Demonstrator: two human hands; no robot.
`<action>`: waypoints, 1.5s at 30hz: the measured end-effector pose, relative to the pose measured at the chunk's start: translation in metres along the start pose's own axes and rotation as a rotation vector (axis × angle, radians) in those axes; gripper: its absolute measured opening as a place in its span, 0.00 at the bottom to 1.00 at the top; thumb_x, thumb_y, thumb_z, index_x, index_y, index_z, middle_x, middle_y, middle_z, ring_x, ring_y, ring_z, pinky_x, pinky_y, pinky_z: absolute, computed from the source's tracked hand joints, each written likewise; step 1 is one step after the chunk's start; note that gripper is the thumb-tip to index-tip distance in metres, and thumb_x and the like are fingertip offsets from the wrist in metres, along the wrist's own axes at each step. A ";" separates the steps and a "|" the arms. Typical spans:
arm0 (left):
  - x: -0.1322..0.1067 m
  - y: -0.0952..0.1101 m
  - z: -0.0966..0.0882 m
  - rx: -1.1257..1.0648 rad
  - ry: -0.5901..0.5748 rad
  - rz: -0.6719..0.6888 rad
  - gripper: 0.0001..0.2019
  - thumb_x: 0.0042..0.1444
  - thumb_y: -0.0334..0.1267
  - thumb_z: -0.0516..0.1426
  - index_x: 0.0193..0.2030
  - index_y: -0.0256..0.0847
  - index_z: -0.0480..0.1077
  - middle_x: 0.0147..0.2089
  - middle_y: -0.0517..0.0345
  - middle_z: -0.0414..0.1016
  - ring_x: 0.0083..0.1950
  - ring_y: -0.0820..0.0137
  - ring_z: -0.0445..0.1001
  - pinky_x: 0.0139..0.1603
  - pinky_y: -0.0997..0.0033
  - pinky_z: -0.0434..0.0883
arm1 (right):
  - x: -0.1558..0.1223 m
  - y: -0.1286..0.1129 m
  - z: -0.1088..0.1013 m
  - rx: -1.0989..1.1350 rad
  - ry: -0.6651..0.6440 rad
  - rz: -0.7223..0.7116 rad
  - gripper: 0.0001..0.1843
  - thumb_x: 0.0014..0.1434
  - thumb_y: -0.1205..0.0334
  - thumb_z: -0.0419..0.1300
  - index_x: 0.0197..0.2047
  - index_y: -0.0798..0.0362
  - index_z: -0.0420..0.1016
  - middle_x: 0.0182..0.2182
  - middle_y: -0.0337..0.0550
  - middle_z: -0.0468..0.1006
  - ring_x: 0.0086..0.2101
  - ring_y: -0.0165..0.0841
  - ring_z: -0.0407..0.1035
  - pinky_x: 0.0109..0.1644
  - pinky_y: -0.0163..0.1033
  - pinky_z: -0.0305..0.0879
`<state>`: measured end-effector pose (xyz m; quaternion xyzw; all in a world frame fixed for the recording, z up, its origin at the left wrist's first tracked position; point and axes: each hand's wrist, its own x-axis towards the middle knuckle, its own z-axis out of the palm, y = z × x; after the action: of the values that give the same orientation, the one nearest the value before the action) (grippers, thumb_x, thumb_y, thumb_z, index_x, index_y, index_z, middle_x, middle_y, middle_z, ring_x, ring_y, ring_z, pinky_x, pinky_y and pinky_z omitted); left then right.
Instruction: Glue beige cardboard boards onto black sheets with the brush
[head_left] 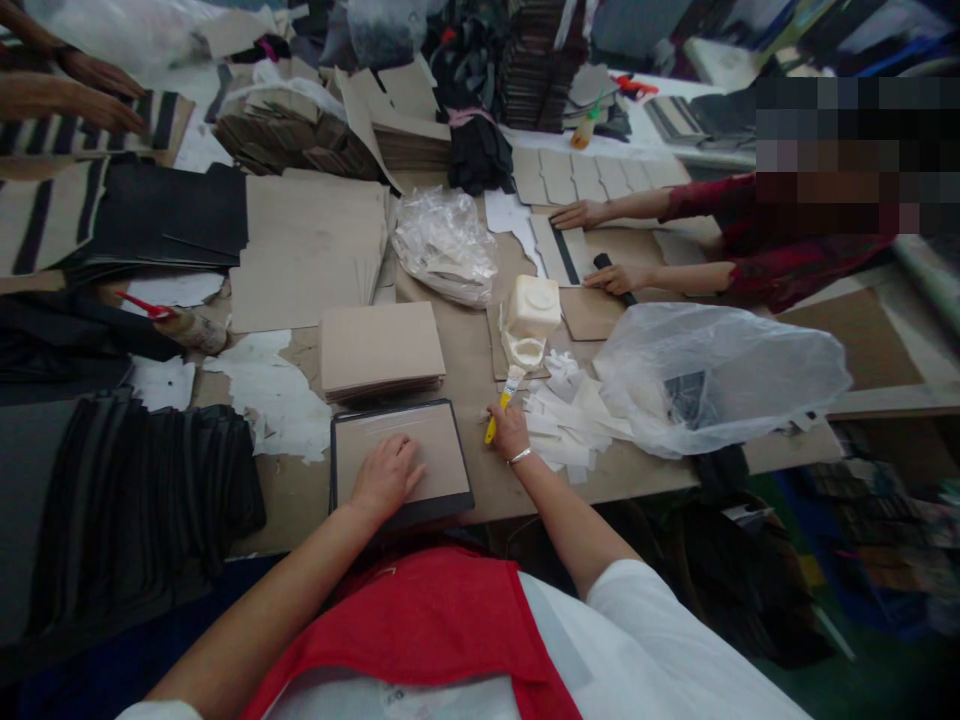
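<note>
My left hand [388, 478] lies with its fingers stretched over a tan cardboard sheet [439, 440], which rests on a larger black sheet [442, 508] whose edges show around it. In my right hand [511, 430] is a paintbrush [493, 428] with a yellow handle. Its bristles point away from me, at the mouth of a cut-open cream plastic container [534, 307] with pale paste about the opening. Just beyond my left hand stands a stack of tan cardboard sheets [382, 350]. White paper strips [574, 425] lie in a loose heap right of my right hand.
A clear plastic bag [727, 375] spreads over the table's right side, and a crumpled one [446, 245] lies further back. Black folded pieces [150, 510] are piled at left. Across the table, a co-worker's hands [619, 280] press on a board; another person's hands [97, 95] are at upper left.
</note>
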<state>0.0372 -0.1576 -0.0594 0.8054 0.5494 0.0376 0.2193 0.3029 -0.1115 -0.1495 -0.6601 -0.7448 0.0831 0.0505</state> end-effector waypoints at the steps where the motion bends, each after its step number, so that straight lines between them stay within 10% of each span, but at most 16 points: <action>1: 0.004 0.004 0.001 -0.088 0.037 0.002 0.16 0.57 0.40 0.53 0.50 0.37 0.66 0.50 0.46 0.68 0.51 0.62 0.66 0.53 0.62 0.65 | -0.002 -0.003 -0.004 0.029 0.038 -0.016 0.12 0.56 0.70 0.51 0.43 0.58 0.72 0.28 0.48 0.69 0.33 0.37 0.60 0.39 0.40 0.54; 9: 0.054 0.043 0.004 -0.670 0.204 -0.150 0.09 0.52 0.41 0.57 0.36 0.37 0.71 0.35 0.57 0.70 0.32 0.74 0.68 0.37 0.72 0.68 | -0.024 -0.064 -0.058 0.259 0.342 -0.182 0.07 0.59 0.63 0.51 0.38 0.52 0.68 0.31 0.46 0.72 0.36 0.38 0.64 0.42 0.42 0.59; 16: 0.010 0.022 -0.021 -0.716 0.247 0.065 0.11 0.57 0.41 0.53 0.32 0.39 0.73 0.32 0.56 0.70 0.35 0.73 0.67 0.38 0.74 0.65 | -0.025 -0.090 -0.087 0.616 0.177 -0.469 0.13 0.54 0.59 0.58 0.43 0.50 0.63 0.46 0.49 0.71 0.50 0.38 0.64 0.52 0.48 0.60; 21: -0.028 -0.013 -0.027 -0.697 0.324 -0.193 0.13 0.57 0.44 0.52 0.30 0.39 0.73 0.28 0.59 0.68 0.33 0.73 0.66 0.35 0.74 0.64 | -0.020 -0.098 -0.073 0.660 0.003 -0.447 0.06 0.56 0.60 0.57 0.37 0.51 0.63 0.30 0.41 0.73 0.34 0.33 0.69 0.43 0.41 0.65; 27: -0.033 -0.056 -0.023 -0.733 0.432 -0.585 0.15 0.56 0.45 0.50 0.27 0.37 0.70 0.21 0.63 0.64 0.25 0.74 0.64 0.29 0.76 0.61 | -0.009 -0.100 -0.056 0.629 0.117 -0.235 0.08 0.58 0.59 0.54 0.39 0.52 0.62 0.31 0.43 0.73 0.31 0.33 0.70 0.38 0.40 0.67; 35: -0.026 -0.038 -0.047 -0.687 0.363 -0.169 0.11 0.56 0.43 0.54 0.33 0.41 0.75 0.31 0.56 0.74 0.34 0.72 0.70 0.37 0.73 0.66 | -0.009 -0.145 -0.065 0.753 0.056 -0.510 0.17 0.55 0.54 0.59 0.44 0.50 0.60 0.44 0.49 0.73 0.46 0.36 0.69 0.48 0.44 0.67; 45: -0.027 -0.060 -0.025 -0.849 0.390 -0.612 0.17 0.54 0.47 0.51 0.24 0.37 0.70 0.18 0.64 0.64 0.22 0.75 0.63 0.25 0.76 0.59 | -0.006 -0.114 -0.043 0.509 0.113 -0.194 0.09 0.61 0.56 0.51 0.39 0.52 0.64 0.31 0.45 0.74 0.31 0.34 0.71 0.34 0.38 0.66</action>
<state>-0.0333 -0.1560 -0.0558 0.4281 0.7253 0.3385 0.4197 0.2001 -0.1285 -0.0849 -0.5554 -0.7557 0.2254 0.2639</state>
